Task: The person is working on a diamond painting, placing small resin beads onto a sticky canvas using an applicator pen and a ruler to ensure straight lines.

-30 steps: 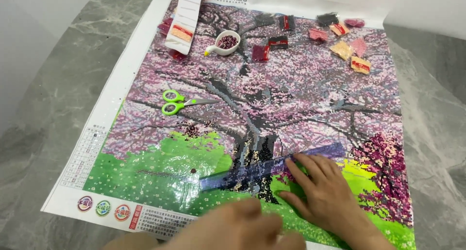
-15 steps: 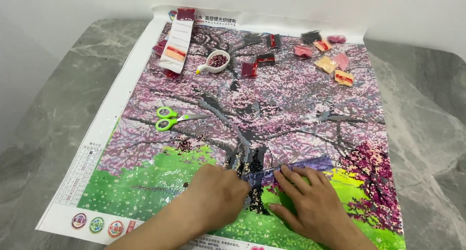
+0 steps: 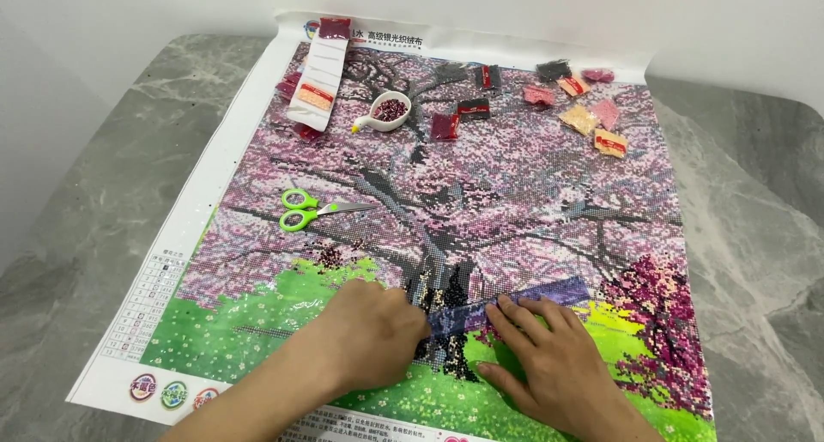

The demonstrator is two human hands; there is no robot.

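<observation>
Left hand: palm down, knuckles up, fingers curled together and pointing right, fingertips pressed down.
Right hand: palm down, fingers spread flat and pointing up-left, thumb stretched out to the left.
Forearms: both enter from the bottom edge, hands close together.

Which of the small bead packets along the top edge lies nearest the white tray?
The dark red packet just right of the white tray; the pink and beige packets lie farther right.

Ruler under both hands, on canvas; scissors beyond left hand; bead dish farther behind.
</observation>
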